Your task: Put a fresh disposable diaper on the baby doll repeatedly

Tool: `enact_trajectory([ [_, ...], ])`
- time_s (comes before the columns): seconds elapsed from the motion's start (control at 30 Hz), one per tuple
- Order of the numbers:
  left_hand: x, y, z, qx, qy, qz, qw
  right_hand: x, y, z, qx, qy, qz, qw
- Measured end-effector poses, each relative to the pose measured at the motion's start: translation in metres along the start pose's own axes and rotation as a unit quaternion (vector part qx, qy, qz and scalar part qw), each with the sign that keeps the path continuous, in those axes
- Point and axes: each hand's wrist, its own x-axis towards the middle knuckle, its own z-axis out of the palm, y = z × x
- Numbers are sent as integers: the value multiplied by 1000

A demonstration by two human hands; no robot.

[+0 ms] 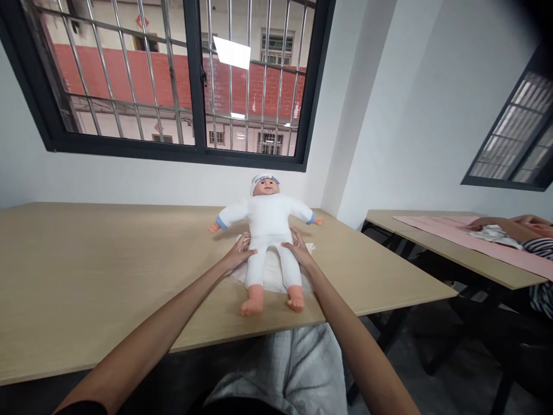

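Observation:
A baby doll [268, 216] in white clothes with blue cuffs lies on its back on the table, its head toward the window and its bare feet toward me. It wears a white cap [256, 183] with blue lettering. My left hand [239, 253] grips the doll's hip on the left side, thumb over the top of the thigh. On the opposite hip, my right hand [299, 248] holds on the same way, with some fingers hidden behind the body. Beneath the doll's legs and hips is a thin white cloth [273, 274], partly covered.
The wooden table [129, 253] stands against a white wall below a barred window [196, 80]. To the right is a second table [384, 222] with a pink mat [444, 230], where another person's hands [496, 223] are near a white cloth [496, 235].

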Motion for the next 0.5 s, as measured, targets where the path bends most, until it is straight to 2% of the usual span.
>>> enact_trajectory([
  [0.17, 0, 0, 1, -6, 9, 8, 1000, -1, -2, 4, 8, -1, -40, 999],
  [0.4, 0, 2, 2, 4, 28, 4, 1000, -2, 0, 5, -9, 8, -42, 999],
  [0.5, 3, -1, 1, 19, 33, 16, 999, 0, 6, 2, 1, 4, -14, 1000],
])
